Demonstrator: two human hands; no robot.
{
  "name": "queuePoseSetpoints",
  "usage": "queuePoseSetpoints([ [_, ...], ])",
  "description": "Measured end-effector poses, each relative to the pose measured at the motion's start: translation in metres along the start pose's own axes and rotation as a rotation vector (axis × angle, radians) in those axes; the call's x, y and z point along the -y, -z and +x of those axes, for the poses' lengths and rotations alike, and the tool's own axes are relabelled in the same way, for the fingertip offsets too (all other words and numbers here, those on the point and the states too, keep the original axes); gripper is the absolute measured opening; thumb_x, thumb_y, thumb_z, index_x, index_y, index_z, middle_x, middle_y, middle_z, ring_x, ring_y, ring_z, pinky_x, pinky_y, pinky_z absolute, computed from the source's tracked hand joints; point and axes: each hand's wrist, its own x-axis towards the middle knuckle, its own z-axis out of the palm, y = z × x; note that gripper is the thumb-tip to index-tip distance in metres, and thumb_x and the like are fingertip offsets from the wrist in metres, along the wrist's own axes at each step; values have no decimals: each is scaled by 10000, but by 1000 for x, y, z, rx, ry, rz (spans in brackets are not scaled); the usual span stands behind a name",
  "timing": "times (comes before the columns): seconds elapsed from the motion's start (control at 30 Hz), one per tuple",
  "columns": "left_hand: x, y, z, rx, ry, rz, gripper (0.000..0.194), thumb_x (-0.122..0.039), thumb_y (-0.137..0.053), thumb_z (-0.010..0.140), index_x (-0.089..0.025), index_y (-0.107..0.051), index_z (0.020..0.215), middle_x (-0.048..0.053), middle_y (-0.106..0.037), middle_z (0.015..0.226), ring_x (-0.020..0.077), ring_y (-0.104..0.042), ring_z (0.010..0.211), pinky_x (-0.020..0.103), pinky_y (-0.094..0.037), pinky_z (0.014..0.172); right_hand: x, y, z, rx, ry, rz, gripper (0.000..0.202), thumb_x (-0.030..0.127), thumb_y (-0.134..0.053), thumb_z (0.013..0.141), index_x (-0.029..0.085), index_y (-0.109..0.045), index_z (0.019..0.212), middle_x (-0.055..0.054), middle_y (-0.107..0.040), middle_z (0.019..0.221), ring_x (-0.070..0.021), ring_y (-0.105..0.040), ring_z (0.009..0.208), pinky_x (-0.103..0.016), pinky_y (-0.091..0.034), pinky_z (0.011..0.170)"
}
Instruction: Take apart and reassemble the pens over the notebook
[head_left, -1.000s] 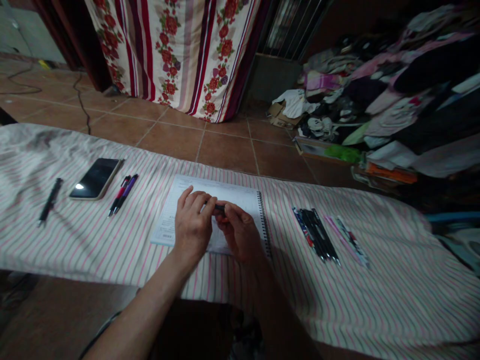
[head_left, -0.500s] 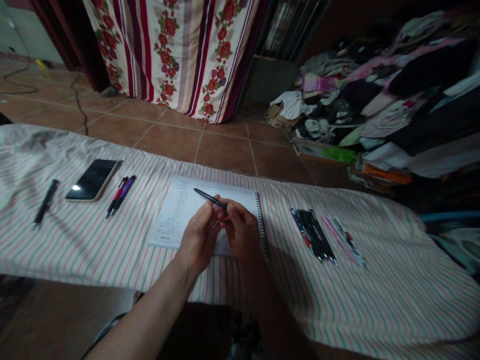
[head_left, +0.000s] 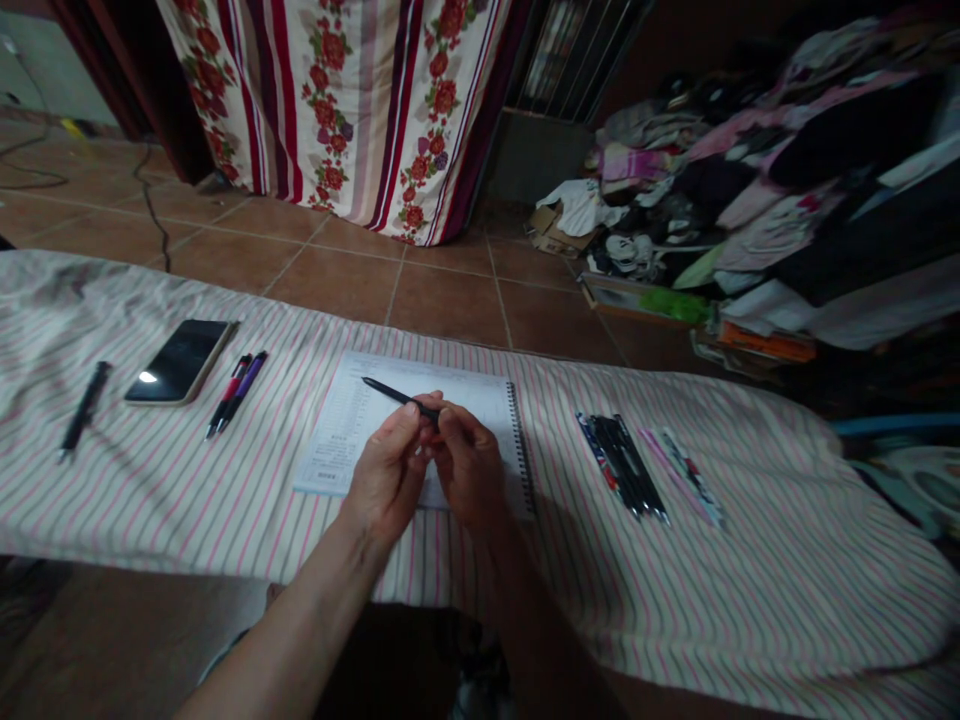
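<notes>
A black pen point(head_left: 388, 391) is held over a spiral-bound notebook point(head_left: 480, 395), its free end pointing up and to the left. My left hand point(head_left: 388, 468) is closed, thumb and fingers pinching the pen near its middle. Against it, my right hand point(head_left: 472, 465) is also closed, gripping the pen's near end, which its fingers partly hide. Printed text shows on the left of the notebook's page, and its wire spiral runs along the right side.
On the striped cloth point(head_left: 750, 600) lie a black pen point(head_left: 84, 410), a phone point(head_left: 180, 362), a red and a purple pen point(head_left: 244, 390), several black pens point(head_left: 626, 465), and patterned pens point(head_left: 684, 475). Beyond are a floral curtain point(head_left: 367, 120) and a heap of clothes point(head_left: 742, 170).
Both hands have shifted slightly left with the pen, and more of its length sticks out past my left thumb. A small orange-red bit seen between the hands earlier is no longer visible.
</notes>
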Motion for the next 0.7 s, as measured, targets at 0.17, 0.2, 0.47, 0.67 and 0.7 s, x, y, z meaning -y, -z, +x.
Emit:
queuePoseSetpoints([
  [0.17,0,0,0,-39,-104,48,210,-269,-742,682,-144,-713,847,39,-685,929,97,-603,786,219,-475,794,-2,-2,-2,47,-58,135,233,397,-711,700,224,-729,856,-10,-647,767,-98,-520,640,-222,-436,587],
  [0.2,1,1,1,-46,-118,52,211,-276,-745,676,-145,-715,840,41,-688,920,103,-605,784,228,-476,795,-3,-2,-2,47,-50,147,220,390,-708,704,230,-730,853,-11,-654,802,-94,-515,644,-221,-434,592],
  [0.47,12,-2,3,-77,-124,20,260,-290,-782,630,-127,-703,815,12,-669,763,69,-572,660,198,-474,727,-9,-1,-2,-27,-6,94,197,378,-671,744,206,-726,825,12,-599,692,-97,-510,645,-223,-423,610],
  [0.67,11,-1,-1,-159,-153,357,272,-387,-723,674,-120,-669,677,29,-639,665,120,-567,625,239,-461,614,-1,16,6,-100,-7,-47,279,425,-677,732,194,-715,884,1,-630,674,-97,-531,602,-225,-418,561],
  [0.7,10,1,-2,-211,-179,505,278,-403,-687,706,-127,-672,678,38,-645,668,138,-574,631,254,-459,607,1,21,8,-109,-4,-57,286,430,-684,723,197,-714,886,-3,-644,688,-95,-532,596,-225,-420,558],
])
